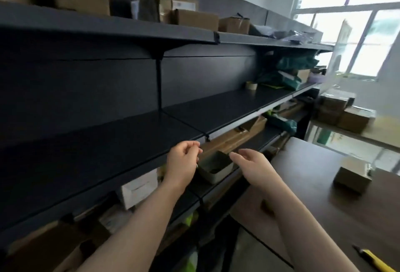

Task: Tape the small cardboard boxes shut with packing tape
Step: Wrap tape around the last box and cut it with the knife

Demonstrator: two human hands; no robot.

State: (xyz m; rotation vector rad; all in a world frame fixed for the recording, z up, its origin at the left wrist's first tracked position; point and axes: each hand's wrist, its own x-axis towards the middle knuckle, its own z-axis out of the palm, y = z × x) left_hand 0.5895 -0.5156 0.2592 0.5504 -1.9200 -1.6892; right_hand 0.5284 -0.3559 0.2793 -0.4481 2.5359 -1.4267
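Loosely curled left hand (183, 160), relaxed right hand (249, 166)

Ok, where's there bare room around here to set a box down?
The middle shelf is bare from its left end up to the tape roll; beyond that, green bags crowd it. The table is bare between the small cardboard box and the yellow knife. The top shelf is packed with boxes.

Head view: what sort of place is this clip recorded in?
Most likely a stockroom or packing room: long dark shelving holds cardboard boxes and green bags, a tape roll sits on the middle shelf, and a small cardboard box sits on the brown table.
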